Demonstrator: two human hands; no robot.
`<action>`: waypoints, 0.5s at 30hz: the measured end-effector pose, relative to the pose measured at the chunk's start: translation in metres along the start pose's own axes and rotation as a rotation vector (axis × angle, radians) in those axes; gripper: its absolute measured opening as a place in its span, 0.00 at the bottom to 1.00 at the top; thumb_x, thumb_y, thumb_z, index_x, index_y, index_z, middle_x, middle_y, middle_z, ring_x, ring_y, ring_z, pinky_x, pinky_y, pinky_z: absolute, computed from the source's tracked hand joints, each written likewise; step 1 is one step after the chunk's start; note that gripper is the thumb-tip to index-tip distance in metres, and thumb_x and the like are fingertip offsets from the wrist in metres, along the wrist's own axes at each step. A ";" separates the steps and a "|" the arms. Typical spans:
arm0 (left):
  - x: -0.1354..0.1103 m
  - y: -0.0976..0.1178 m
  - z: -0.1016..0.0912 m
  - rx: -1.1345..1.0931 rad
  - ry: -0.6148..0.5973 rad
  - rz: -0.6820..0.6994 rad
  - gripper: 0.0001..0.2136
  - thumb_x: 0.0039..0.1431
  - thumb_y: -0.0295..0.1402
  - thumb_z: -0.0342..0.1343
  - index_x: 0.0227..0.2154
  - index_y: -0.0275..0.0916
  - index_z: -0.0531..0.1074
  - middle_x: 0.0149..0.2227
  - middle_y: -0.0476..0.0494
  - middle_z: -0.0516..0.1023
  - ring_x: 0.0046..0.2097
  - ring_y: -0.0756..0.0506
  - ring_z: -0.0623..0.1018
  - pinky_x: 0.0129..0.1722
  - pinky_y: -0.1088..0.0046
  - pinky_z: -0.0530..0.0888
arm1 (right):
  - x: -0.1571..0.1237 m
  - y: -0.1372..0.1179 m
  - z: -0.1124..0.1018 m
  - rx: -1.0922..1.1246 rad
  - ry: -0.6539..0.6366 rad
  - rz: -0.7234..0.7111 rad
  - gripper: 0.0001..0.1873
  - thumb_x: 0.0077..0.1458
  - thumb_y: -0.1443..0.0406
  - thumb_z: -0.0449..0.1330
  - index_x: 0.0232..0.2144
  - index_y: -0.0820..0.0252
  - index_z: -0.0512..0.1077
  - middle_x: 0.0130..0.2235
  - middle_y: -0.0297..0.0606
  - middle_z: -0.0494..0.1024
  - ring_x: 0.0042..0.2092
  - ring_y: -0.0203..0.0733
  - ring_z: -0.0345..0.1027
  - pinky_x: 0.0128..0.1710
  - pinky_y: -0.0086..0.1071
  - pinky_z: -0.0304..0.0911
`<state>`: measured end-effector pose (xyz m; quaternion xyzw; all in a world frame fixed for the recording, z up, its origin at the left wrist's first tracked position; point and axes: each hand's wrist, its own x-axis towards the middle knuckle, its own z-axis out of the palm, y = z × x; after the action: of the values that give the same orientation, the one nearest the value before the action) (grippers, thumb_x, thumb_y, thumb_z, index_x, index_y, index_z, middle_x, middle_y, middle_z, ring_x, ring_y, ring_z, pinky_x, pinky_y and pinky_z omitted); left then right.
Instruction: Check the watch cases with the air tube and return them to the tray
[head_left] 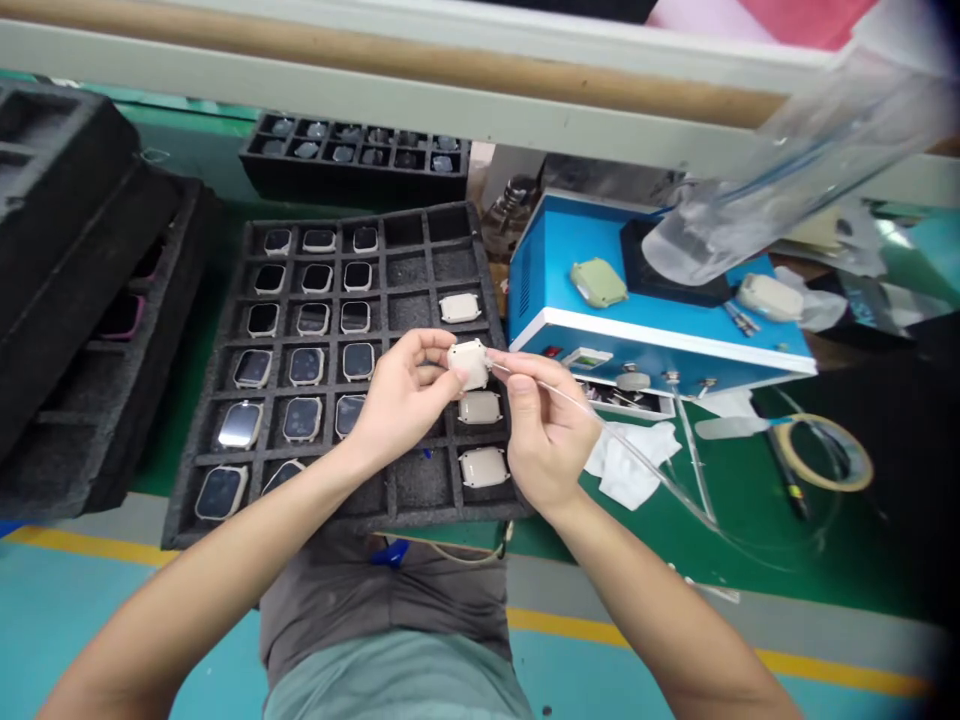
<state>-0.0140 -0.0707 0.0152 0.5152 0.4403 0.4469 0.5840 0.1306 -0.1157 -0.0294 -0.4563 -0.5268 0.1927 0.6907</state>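
Observation:
Between thumb and fingers, my left hand (409,385) grips a cream watch case (470,362) above a black foam tray (420,485). My right hand (551,430) pinches a thin clear tube (626,440), whose tip meets the right side of that case. The tube trails down to the right. Dark-screened watches (262,320) fill the tray's left columns. In its right column lie more cream cases, among them one (480,407) just below my hands and another (484,467) nearer me.
A blue machine (562,240) stands at right with a green watch case (598,282) and a cream one (770,297) on top. Beside it are white tissue (634,465) and a tape roll (823,453). Stacked foam trays (97,300) rise at left; a shelf edge (375,85) crosses above.

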 end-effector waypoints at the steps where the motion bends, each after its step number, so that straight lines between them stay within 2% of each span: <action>1: -0.001 0.000 0.000 0.022 -0.013 0.006 0.14 0.52 0.26 0.66 0.42 0.34 0.74 0.35 0.47 0.79 0.33 0.51 0.81 0.34 0.75 0.80 | 0.000 0.000 0.000 0.005 -0.004 -0.002 0.08 0.69 0.62 0.59 0.44 0.54 0.79 0.46 0.41 0.84 0.50 0.47 0.81 0.52 0.48 0.80; 7: -0.005 -0.002 0.003 0.071 -0.020 0.039 0.13 0.52 0.28 0.69 0.41 0.35 0.76 0.35 0.46 0.81 0.31 0.51 0.80 0.30 0.78 0.78 | -0.002 0.000 -0.001 0.032 -0.027 -0.022 0.09 0.69 0.64 0.59 0.46 0.52 0.79 0.47 0.40 0.84 0.52 0.48 0.81 0.54 0.50 0.79; 15: -0.007 -0.006 0.002 0.085 -0.036 0.076 0.12 0.54 0.29 0.68 0.41 0.36 0.76 0.37 0.45 0.81 0.35 0.49 0.81 0.31 0.77 0.78 | -0.003 -0.001 0.000 -0.007 -0.019 0.004 0.08 0.69 0.62 0.60 0.45 0.52 0.80 0.47 0.40 0.84 0.51 0.48 0.81 0.54 0.51 0.80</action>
<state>-0.0134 -0.0778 0.0101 0.5639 0.4284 0.4401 0.5521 0.1297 -0.1187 -0.0299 -0.4576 -0.5332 0.1966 0.6838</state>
